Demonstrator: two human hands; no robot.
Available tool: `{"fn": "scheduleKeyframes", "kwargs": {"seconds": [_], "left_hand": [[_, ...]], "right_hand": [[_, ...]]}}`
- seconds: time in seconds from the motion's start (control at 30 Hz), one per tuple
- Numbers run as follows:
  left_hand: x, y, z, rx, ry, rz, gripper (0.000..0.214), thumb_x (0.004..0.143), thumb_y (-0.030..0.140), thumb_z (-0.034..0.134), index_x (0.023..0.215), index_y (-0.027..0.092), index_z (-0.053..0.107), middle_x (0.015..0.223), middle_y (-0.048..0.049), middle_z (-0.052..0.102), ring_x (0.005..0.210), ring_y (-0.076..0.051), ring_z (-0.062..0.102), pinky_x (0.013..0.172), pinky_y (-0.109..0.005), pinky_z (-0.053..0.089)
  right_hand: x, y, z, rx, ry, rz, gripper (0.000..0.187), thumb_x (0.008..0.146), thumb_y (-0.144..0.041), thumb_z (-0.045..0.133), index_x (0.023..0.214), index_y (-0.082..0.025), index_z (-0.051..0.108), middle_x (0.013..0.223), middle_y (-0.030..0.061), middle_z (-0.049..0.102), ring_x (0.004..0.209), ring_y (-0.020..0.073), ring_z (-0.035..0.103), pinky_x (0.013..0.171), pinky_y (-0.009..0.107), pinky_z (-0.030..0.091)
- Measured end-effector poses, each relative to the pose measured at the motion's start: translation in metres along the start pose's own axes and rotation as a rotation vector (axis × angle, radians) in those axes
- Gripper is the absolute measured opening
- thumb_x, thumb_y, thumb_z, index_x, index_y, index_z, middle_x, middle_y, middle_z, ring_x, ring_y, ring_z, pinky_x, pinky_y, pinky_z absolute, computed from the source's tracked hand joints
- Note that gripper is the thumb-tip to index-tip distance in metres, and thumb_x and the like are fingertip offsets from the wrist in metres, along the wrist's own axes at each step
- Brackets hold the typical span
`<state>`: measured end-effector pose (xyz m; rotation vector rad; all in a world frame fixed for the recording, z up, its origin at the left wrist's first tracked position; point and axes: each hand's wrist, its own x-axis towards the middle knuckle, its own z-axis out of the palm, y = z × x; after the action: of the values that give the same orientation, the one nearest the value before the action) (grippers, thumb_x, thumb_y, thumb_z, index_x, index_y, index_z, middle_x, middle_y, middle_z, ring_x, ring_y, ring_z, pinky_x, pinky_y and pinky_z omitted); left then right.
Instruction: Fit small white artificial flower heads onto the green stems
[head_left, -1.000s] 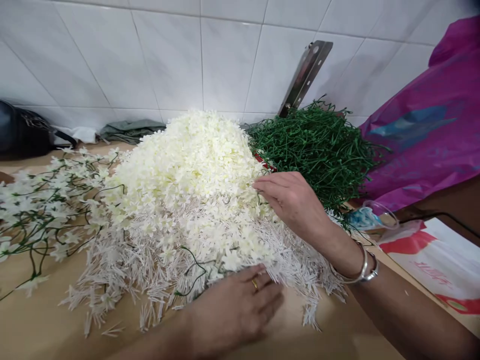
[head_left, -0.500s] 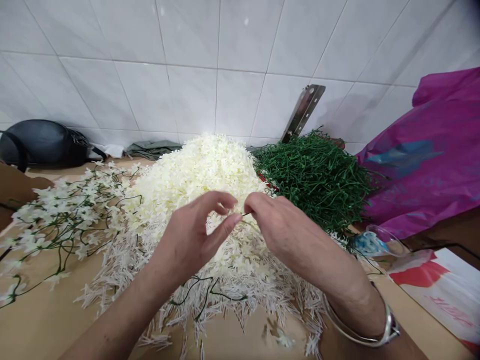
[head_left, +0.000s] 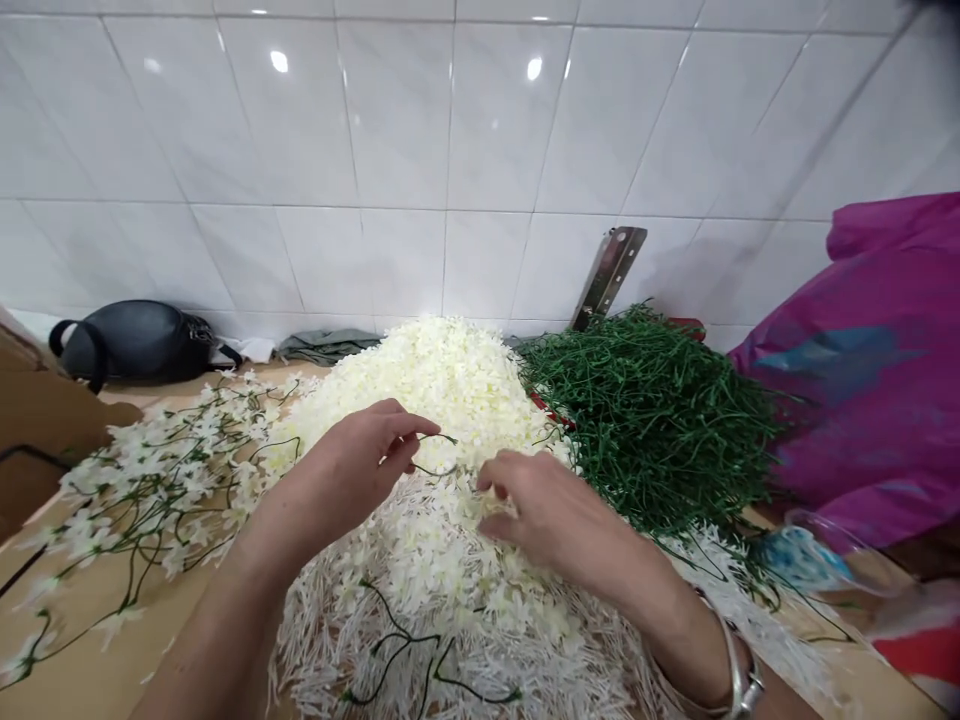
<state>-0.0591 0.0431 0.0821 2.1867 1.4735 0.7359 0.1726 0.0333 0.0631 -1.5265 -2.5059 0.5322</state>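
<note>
My left hand (head_left: 367, 455) is closed in a pinch on a thin green artificial stem (head_left: 442, 437), whose branches stick out past the fingertips to the right. My right hand (head_left: 536, 500) is a little to the right, thumb and fingers apart, with nothing visible between them. Both hands are over a big heap of cream-white artificial flowers (head_left: 442, 370), the right fingertips close to its blossoms. White stalks (head_left: 322, 650) spread out at the front of the heap. A bare branched green stem (head_left: 405, 640) lies on them, nearest the camera.
Flowers on green stems (head_left: 172, 470) lie at the left. A mound of green stems (head_left: 667, 430) sits to the right, beside a purple plastic bag (head_left: 862, 350) and a clear cup (head_left: 817, 555). Behind are a metal bracket (head_left: 609, 275), a black bag (head_left: 139, 340) and a tiled wall.
My hands, which were nearly touching, have drawn apart. The right one has lowered toward the flowers with its fingers parted. The view has tilted up, showing more wall.
</note>
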Motion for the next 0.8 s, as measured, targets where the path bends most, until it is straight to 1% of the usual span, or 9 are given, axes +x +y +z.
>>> {"fn": "scheduleKeyframes", "kwargs": {"seconds": [0.03, 0.1, 0.17, 0.23, 0.33, 0.43, 0.57, 0.73, 0.8], "left_hand": [[0.001, -0.003, 0.001, -0.019, 0.018, 0.015, 0.032, 0.099, 0.033, 0.050, 0.114, 0.025, 0.077, 0.101, -0.0056, 0.072, 0.081, -0.019, 0.069, 0.074, -0.034, 0.051], [0.004, -0.007, 0.004, -0.119, 0.031, 0.018, 0.033, 0.099, 0.036, 0.047, 0.114, 0.023, 0.073, 0.106, -0.0069, 0.070, 0.083, -0.019, 0.071, 0.074, -0.034, 0.052], [0.007, -0.006, 0.007, -0.197, 0.033, 0.018, 0.030, 0.098, 0.037, 0.049, 0.113, 0.021, 0.070, 0.104, -0.0072, 0.070, 0.086, -0.020, 0.072, 0.075, -0.034, 0.053], [0.010, -0.005, 0.009, -0.208, 0.028, 0.044, 0.027, 0.095, 0.034, 0.051, 0.110, 0.021, 0.070, 0.096, -0.0061, 0.071, 0.086, -0.021, 0.070, 0.074, -0.033, 0.052], [0.013, -0.003, 0.010, -0.215, 0.008, 0.052, 0.027, 0.090, 0.028, 0.051, 0.106, 0.021, 0.072, 0.087, -0.0042, 0.068, 0.081, -0.020, 0.063, 0.071, -0.032, 0.048], [0.014, -0.001, 0.011, -0.289, 0.013, 0.007, 0.028, 0.090, 0.025, 0.047, 0.101, 0.020, 0.072, 0.086, -0.0030, 0.065, 0.077, -0.018, 0.057, 0.068, -0.030, 0.044], [0.013, 0.004, 0.014, -0.397, -0.052, -0.020, 0.022, 0.091, 0.029, 0.048, 0.093, 0.021, 0.068, 0.082, -0.0015, 0.058, 0.070, -0.016, 0.048, 0.061, -0.028, 0.038], [0.015, 0.005, 0.029, -0.465, -0.083, -0.038, 0.025, 0.094, 0.042, 0.061, 0.110, 0.023, 0.065, 0.071, 0.0060, 0.038, 0.060, -0.013, 0.035, 0.053, -0.023, 0.029], [0.016, 0.004, 0.036, -0.440, -0.062, -0.008, 0.031, 0.094, 0.042, 0.065, 0.118, 0.024, 0.065, 0.075, 0.0058, 0.042, 0.060, -0.011, 0.036, 0.054, -0.023, 0.029]], "right_hand": [[0.003, -0.001, 0.004, -0.022, -0.094, -0.009, 0.007, 0.088, -0.018, 0.077, 0.092, -0.019, 0.071, 0.098, 0.0051, 0.073, 0.089, 0.0221, 0.063, 0.076, 0.032, 0.037], [0.009, -0.001, 0.012, -0.084, -0.166, -0.024, 0.011, 0.087, -0.009, 0.071, 0.081, -0.017, 0.070, 0.085, 0.0037, 0.072, 0.080, 0.0183, 0.061, 0.073, 0.031, 0.034], [0.012, 0.000, 0.014, -0.117, -0.123, -0.025, 0.018, 0.088, -0.004, 0.066, 0.075, -0.018, 0.067, 0.074, 0.0015, 0.068, 0.070, 0.0154, 0.056, 0.069, 0.031, 0.030], [0.013, 0.004, 0.010, -0.069, -0.095, -0.009, 0.021, 0.087, -0.005, 0.064, 0.071, -0.018, 0.066, 0.068, 0.0000, 0.064, 0.064, 0.0140, 0.051, 0.064, 0.031, 0.028], [0.013, 0.014, -0.001, 0.106, 0.025, -0.039, 0.022, 0.088, -0.005, 0.059, 0.074, -0.019, 0.069, 0.071, 0.0001, 0.067, 0.067, 0.0139, 0.054, 0.063, 0.028, 0.031], [0.014, 0.023, -0.011, 0.308, 0.140, -0.053, 0.019, 0.091, -0.011, 0.057, 0.082, -0.018, 0.072, 0.077, -0.0002, 0.070, 0.070, 0.0138, 0.058, 0.066, 0.026, 0.038], [0.015, 0.028, -0.018, 0.388, 0.232, -0.040, 0.017, 0.092, -0.017, 0.059, 0.081, -0.017, 0.072, 0.075, -0.0003, 0.068, 0.070, 0.0137, 0.056, 0.066, 0.026, 0.040], [0.013, 0.023, -0.016, 0.372, 0.259, -0.011, 0.017, 0.093, -0.021, 0.061, 0.082, -0.018, 0.072, 0.074, -0.0004, 0.068, 0.070, 0.0147, 0.056, 0.066, 0.028, 0.038], [0.011, 0.019, -0.015, 0.388, 0.266, -0.009, 0.019, 0.095, -0.023, 0.060, 0.080, -0.018, 0.071, 0.072, -0.0013, 0.065, 0.069, 0.0144, 0.054, 0.065, 0.029, 0.037]]}}
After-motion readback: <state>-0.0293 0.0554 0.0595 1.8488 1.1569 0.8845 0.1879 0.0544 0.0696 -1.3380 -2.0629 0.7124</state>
